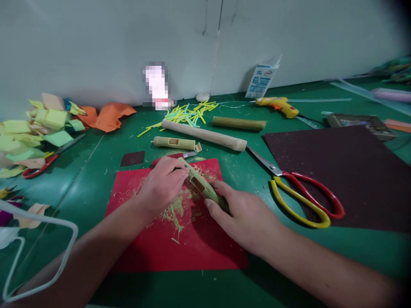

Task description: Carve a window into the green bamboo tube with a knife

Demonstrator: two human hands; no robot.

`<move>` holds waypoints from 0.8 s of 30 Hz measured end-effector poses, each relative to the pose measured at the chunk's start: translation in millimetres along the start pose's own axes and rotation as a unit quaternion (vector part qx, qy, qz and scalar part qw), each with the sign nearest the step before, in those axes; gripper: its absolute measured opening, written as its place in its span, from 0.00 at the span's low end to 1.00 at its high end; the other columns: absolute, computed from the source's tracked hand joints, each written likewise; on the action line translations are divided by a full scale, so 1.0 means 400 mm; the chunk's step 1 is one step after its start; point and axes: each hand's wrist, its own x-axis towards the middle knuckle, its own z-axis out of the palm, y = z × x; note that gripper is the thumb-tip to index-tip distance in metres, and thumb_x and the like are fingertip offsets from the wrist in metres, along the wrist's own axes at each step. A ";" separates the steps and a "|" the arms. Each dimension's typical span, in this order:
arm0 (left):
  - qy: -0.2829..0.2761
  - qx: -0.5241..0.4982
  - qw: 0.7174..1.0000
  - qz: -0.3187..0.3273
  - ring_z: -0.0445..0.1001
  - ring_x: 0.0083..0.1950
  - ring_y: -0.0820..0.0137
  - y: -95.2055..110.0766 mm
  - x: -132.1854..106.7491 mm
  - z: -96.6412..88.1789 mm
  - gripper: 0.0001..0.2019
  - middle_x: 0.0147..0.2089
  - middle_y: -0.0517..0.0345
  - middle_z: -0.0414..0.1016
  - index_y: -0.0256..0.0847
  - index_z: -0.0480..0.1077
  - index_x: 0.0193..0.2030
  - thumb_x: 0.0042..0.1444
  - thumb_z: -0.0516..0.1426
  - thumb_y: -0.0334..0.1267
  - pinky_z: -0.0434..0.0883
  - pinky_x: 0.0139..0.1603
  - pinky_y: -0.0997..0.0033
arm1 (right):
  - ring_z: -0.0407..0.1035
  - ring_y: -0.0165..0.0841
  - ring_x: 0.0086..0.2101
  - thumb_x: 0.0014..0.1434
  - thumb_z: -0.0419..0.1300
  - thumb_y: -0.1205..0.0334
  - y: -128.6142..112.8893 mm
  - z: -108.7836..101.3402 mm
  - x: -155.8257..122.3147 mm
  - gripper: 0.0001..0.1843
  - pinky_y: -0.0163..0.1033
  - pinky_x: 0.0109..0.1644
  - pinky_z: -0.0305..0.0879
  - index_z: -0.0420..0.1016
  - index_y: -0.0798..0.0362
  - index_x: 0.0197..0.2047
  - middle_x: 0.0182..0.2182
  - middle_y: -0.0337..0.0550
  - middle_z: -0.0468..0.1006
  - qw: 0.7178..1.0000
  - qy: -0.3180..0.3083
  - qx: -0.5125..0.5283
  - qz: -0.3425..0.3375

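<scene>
My right hand (244, 216) wraps round the lower end of a green bamboo tube (199, 182), which has a rectangular opening cut in its side. Closed in a pinch, my left hand (165, 182) is at the tube's upper end; what its fingers hold, if anything, is mostly hidden. Under both hands lies a red sheet (144, 252), strewn with pale bamboo shavings (175, 214). Just behind the left hand is a red-handled knife (189, 154), partly covered. Farther back rests another bamboo tube (180, 143) with a cut opening.
Large scissors (298, 190) with red and yellow handles lie at right, partly over a dark sheet (359, 179). Behind are a pale wooden stick (205, 134), a bamboo piece (239, 123), yellow strips (189, 113) and a glue gun (279, 106). Sticky notes (45, 124) pile up at left.
</scene>
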 end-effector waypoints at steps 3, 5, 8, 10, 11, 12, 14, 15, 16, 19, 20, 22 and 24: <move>-0.019 0.002 1.000 0.011 0.66 0.41 0.66 -0.001 0.000 0.001 0.09 0.40 0.52 0.71 0.40 0.72 0.37 0.60 0.50 0.31 0.65 0.43 0.63 | 0.71 0.38 0.26 0.61 0.43 0.50 -0.004 -0.001 0.002 0.22 0.36 0.23 0.49 0.67 0.49 0.51 0.28 0.44 0.78 1.000 -0.010 -0.019 0.001; -0.015 -0.009 1.000 0.007 0.66 0.42 0.66 -0.001 0.001 0.000 0.09 0.40 0.52 0.71 0.40 0.72 0.37 0.59 0.50 0.31 0.65 0.44 0.63 | 0.71 0.38 0.26 0.61 0.42 0.50 -0.007 -0.002 0.002 0.22 0.36 0.23 0.49 0.67 0.48 0.52 0.28 0.44 0.78 0.999 -0.016 -0.028 0.000; -0.011 -0.016 1.000 -0.005 0.66 0.43 0.66 0.001 0.003 -0.001 0.09 0.40 0.52 0.70 0.41 0.71 0.39 0.59 0.50 0.31 0.65 0.44 0.63 | 0.71 0.37 0.26 0.62 0.42 0.50 -0.009 -0.005 0.000 0.23 0.36 0.23 0.49 0.67 0.48 0.53 0.27 0.43 0.78 0.999 -0.020 -0.037 -0.004; -0.018 -0.020 1.000 -0.005 0.66 0.42 0.66 0.002 0.003 -0.002 0.09 0.40 0.52 0.70 0.41 0.71 0.40 0.59 0.50 0.31 0.65 0.44 0.63 | 0.71 0.37 0.26 0.62 0.42 0.50 -0.009 -0.007 -0.001 0.23 0.36 0.23 0.49 0.68 0.49 0.53 0.27 0.44 0.78 0.999 -0.020 -0.041 -0.007; -0.016 -0.022 1.000 -0.004 0.66 0.42 0.66 0.002 0.002 -0.002 0.09 0.40 0.52 0.70 0.41 0.71 0.40 0.59 0.50 0.31 0.65 0.44 0.63 | 0.71 0.37 0.26 0.62 0.42 0.50 -0.009 -0.009 -0.001 0.23 0.36 0.23 0.49 0.68 0.49 0.52 0.27 0.44 0.78 0.999 -0.018 -0.041 -0.007; -0.013 -0.022 1.000 -0.004 0.66 0.42 0.66 0.002 0.002 -0.002 0.09 0.40 0.52 0.70 0.40 0.71 0.39 0.59 0.50 0.31 0.65 0.44 0.64 | 0.71 0.37 0.26 0.62 0.42 0.50 -0.009 -0.010 -0.001 0.23 0.36 0.23 0.50 0.68 0.49 0.52 0.28 0.44 0.79 0.999 -0.017 -0.040 -0.007; -0.009 -0.020 1.000 -0.005 0.66 0.42 0.66 0.001 0.000 -0.002 0.09 0.40 0.51 0.70 0.39 0.71 0.38 0.59 0.50 0.30 0.65 0.44 0.63 | 0.71 0.37 0.26 0.62 0.43 0.51 -0.009 -0.010 0.000 0.22 0.36 0.23 0.50 0.69 0.49 0.52 0.28 0.44 0.79 0.999 -0.014 -0.037 -0.007; -0.010 -0.022 1.000 -0.005 0.66 0.42 0.66 -0.001 -0.001 -0.002 0.09 0.40 0.51 0.70 0.39 0.72 0.38 0.59 0.50 0.30 0.65 0.45 0.63 | 0.71 0.37 0.26 0.62 0.43 0.51 -0.009 -0.009 0.000 0.22 0.36 0.23 0.50 0.69 0.49 0.52 0.28 0.44 0.79 0.999 -0.013 -0.035 -0.007; -0.012 -0.025 1.000 -0.004 0.66 0.42 0.66 -0.003 -0.001 -0.003 0.09 0.40 0.51 0.70 0.39 0.72 0.37 0.59 0.50 0.30 0.65 0.45 0.63 | 0.71 0.37 0.26 0.62 0.43 0.51 -0.009 -0.007 0.000 0.22 0.36 0.23 0.51 0.68 0.49 0.53 0.28 0.44 0.79 0.999 -0.011 -0.034 -0.008; 0.008 -0.028 1.000 -0.007 0.67 0.42 0.67 -0.014 0.002 -0.004 0.08 0.39 0.51 0.70 0.38 0.72 0.38 0.59 0.52 0.30 0.66 0.45 0.64 | 0.72 0.37 0.27 0.62 0.43 0.51 -0.006 -0.002 0.002 0.22 0.36 0.24 0.54 0.68 0.48 0.53 0.28 0.43 0.79 1.000 -0.004 -0.027 -0.009; 0.021 -0.023 0.999 -0.011 0.67 0.42 0.67 -0.019 0.003 -0.004 0.07 0.39 0.51 0.70 0.37 0.72 0.39 0.59 0.52 0.31 0.67 0.44 0.65 | 0.72 0.37 0.28 0.62 0.44 0.51 -0.005 -0.001 0.002 0.22 0.36 0.25 0.56 0.69 0.48 0.53 0.29 0.43 0.79 1.000 0.002 -0.019 -0.006; 0.033 -0.011 0.999 -0.016 0.67 0.43 0.67 -0.027 0.003 0.000 0.08 0.40 0.51 0.70 0.36 0.71 0.41 0.59 0.53 0.31 0.68 0.45 0.65 | 0.73 0.38 0.31 0.62 0.44 0.51 -0.001 -0.001 0.003 0.21 0.37 0.28 0.58 0.69 0.46 0.52 0.31 0.42 0.79 1.000 0.001 0.007 0.003; 0.029 -0.007 0.999 -0.016 0.67 0.45 0.68 -0.032 0.000 0.005 0.09 0.42 0.51 0.70 0.36 0.70 0.45 0.59 0.53 0.31 0.68 0.47 0.65 | 0.73 0.38 0.33 0.62 0.44 0.52 0.002 -0.004 0.003 0.20 0.37 0.30 0.60 0.70 0.46 0.51 0.33 0.42 0.79 0.999 -0.001 0.036 0.014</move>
